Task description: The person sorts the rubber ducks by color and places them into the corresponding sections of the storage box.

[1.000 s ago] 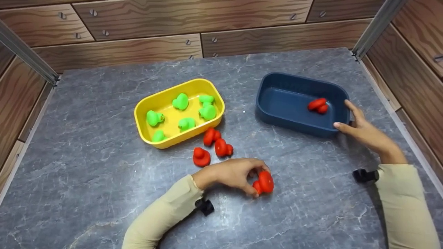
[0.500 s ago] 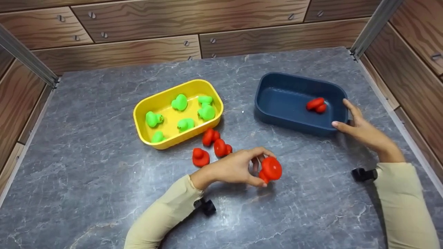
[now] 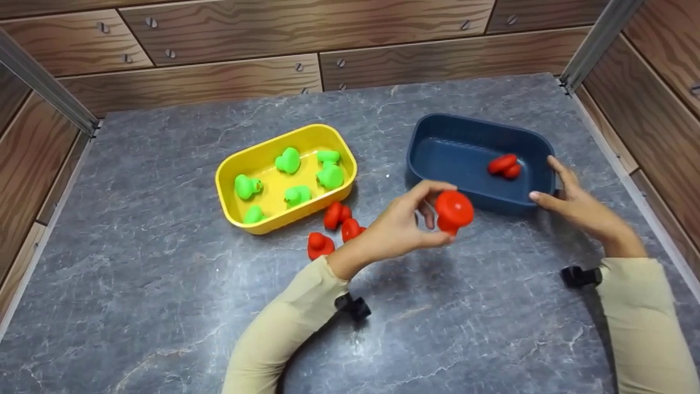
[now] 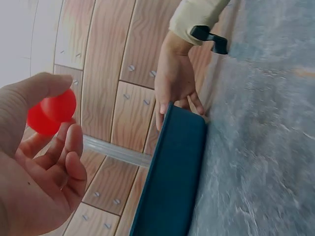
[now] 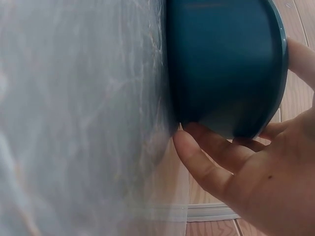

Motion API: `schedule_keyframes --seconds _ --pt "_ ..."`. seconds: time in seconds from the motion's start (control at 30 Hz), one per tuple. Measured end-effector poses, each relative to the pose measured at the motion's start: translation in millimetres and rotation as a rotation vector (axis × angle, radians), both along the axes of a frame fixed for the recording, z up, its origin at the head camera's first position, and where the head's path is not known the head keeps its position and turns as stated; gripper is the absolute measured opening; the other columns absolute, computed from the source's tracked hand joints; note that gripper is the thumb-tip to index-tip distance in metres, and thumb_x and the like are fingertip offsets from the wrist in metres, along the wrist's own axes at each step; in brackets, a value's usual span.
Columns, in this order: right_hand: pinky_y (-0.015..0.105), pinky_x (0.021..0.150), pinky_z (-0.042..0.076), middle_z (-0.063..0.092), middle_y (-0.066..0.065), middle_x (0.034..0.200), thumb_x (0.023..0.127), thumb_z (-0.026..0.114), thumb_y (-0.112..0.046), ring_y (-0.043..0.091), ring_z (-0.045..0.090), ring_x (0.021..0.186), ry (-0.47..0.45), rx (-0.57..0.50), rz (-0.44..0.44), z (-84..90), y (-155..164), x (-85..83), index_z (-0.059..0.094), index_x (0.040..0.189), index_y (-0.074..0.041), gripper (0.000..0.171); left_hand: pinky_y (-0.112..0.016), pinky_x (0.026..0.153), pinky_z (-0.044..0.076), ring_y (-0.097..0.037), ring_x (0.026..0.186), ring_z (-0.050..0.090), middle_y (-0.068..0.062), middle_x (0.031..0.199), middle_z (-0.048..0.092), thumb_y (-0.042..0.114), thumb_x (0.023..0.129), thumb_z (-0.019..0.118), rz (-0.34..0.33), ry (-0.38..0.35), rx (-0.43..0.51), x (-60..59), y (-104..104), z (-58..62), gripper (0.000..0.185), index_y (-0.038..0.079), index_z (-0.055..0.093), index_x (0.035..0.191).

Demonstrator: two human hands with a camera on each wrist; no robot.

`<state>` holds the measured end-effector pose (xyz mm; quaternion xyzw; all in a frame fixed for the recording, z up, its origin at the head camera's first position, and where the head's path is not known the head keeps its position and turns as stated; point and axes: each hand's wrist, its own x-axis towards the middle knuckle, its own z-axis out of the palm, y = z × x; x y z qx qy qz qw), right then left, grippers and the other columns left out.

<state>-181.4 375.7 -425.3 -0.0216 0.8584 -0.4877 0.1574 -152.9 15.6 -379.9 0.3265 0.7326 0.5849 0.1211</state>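
My left hand (image 3: pixel 395 230) pinches a red rubber duck (image 3: pixel 455 209) between thumb and fingers, raised off the table near the front of the blue tub (image 3: pixel 465 192). In the left wrist view, the red duck (image 4: pixel 55 110) sits under the thumb, with the other fingers loosely curled. My right hand (image 3: pixel 585 212) holds the tub's right end, thumb on the near rim. From the right wrist view, its fingers (image 5: pixel 206 169) press around the tub's outer wall (image 5: pixel 224 64). Inside the tub lies another red duck (image 3: pixel 504 166).
A yellow tub (image 3: pixel 240 221) with several green rubber ducks (image 3: pixel 287 160) stands to the left. Red ducks (image 3: pixel 320 245) lie on the grey marbled table (image 3: pixel 164 306) in front of it, one partly hidden by my left wrist. Wood-patterned walls (image 3: pixel 229 82) surround the table.
My left hand has lifted the red duck from the table and carried it up, away from me and rightward toward the blue tub. The right hand has stayed at the tub's end.
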Motion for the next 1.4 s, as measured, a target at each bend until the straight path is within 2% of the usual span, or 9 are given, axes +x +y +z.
schedule_keyframes --seconds 0.1,0.17,0.33,0.47,0.63,0.87,1.0,1.2,1.4 --pt "0.064 0.112 -0.006 -0.027 0.019 0.156 0.098 0.054 -0.025 0.045 -0.02 0.141 0.009 0.001 0.004 -1.2 1 0.1 -0.018 0.153 -0.019 0.091 -0.018 0.063 0.041 -0.007 0.074 0.053 -0.008 0.107 0.062 0.006 0.075 0.08 0.057 0.008 0.016 -4.0 7 0.4 0.065 0.011 0.05 0.132" --pt "0.064 0.112 -0.004 -0.026 0.02 0.156 0.098 0.054 -0.025 0.045 -0.018 0.142 0.01 0.001 0.007 -2.0 0 0.2 -0.018 0.153 -0.018 0.091 -0.018 0.065 0.042 -0.006 0.074 0.052 -0.008 0.103 0.062 0.006 0.076 0.08 0.093 0.01 0.034 -6.3 10 -0.4 0.065 0.011 0.049 0.133" --pt "0.064 0.112 0.0 -0.027 0.019 0.156 0.098 0.053 -0.027 0.048 -0.011 0.141 -0.009 0.014 0.014 -3.3 -1 0.0 -0.019 0.153 -0.019 0.091 -0.022 0.072 0.046 -0.007 0.075 0.051 -0.006 0.1 0.062 0.009 0.077 0.08 0.157 0.011 0.084 -9.6 18 -3.5 0.064 0.012 0.048 0.132" --pt "0.064 0.113 0.0 -0.028 0.019 0.156 0.099 0.053 -0.028 0.05 -0.008 0.141 -0.023 0.028 0.012 -4.1 -1 0.2 -0.02 0.152 -0.02 0.091 -0.026 0.072 0.048 -0.008 0.076 0.051 -0.006 0.101 0.063 0.01 0.077 0.081 0.186 0.027 0.096 -10.7 24 -4.1 0.064 0.011 0.048 0.132" --pt "0.065 0.111 -0.006 -0.027 0.02 0.156 0.098 0.054 -0.027 0.046 -0.02 0.141 -0.01 0.015 -0.001 -3.9 0 0.2 -0.019 0.153 -0.019 0.091 -0.018 0.07 0.046 -0.006 0.075 0.051 -0.002 0.101 0.063 0.014 0.076 0.082 0.239 0.07 0.055 -15.0 33 -1.8 0.064 0.014 0.05 0.131" --pt "0.066 0.111 -0.007 -0.027 0.021 0.156 0.098 0.055 -0.027 0.047 -0.02 0.141 0.002 0.022 -0.002 -2.7 1 0.3 -0.018 0.153 -0.019 0.092 -0.014 0.066 0.04 -0.008 0.073 0.05 -0.001 0.098 0.066 0.019 0.073 0.085 0.345 0.124 0.035 -27.2 43 -6.5 0.065 0.016 0.054 0.13" --pt "0.067 0.111 -0.007 -0.026 0.022 0.156 0.097 0.055 -0.027 0.048 -0.02 0.141 0.015 0.024 0.002 -1.7 0 0.9 -0.017 0.153 -0.018 0.092 -0.014 0.067 0.038 -0.013 0.076 0.052 -0.001 0.097 0.066 0.022 0.071 0.086 0.418 0.174 -0.024 -35.2 45 -8.5 0.066 0.016 0.056 0.13" --pt "0.065 0.111 -0.004 -0.025 0.02 0.156 0.098 0.055 -0.026 0.047 -0.019 0.141 0.011 0.017 0.006 -1.1 0 0.5 -0.018 0.153 -0.019 0.092 -0.017 0.068 0.035 -0.018 0.085 0.055 0.002 0.101 0.069 0.028 0.071 0.086 0.498 0.205 -0.152 -48.7 45 0.4 0.068 0.02 0.056 0.132" --pt "0.066 0.111 -0.004 -0.027 0.02 0.156 0.098 0.055 -0.026 0.048 -0.019 0.141 0.004 0.021 0.002 -0.4 1 0.3 -0.019 0.153 -0.02 0.092 -0.017 0.066 0.036 -0.014 0.084 0.055 0.004 0.103 0.069 0.03 0.072 0.085 0.556 0.206 -0.207 -61.6 44 9.3 0.07 0.021 0.055 0.135"
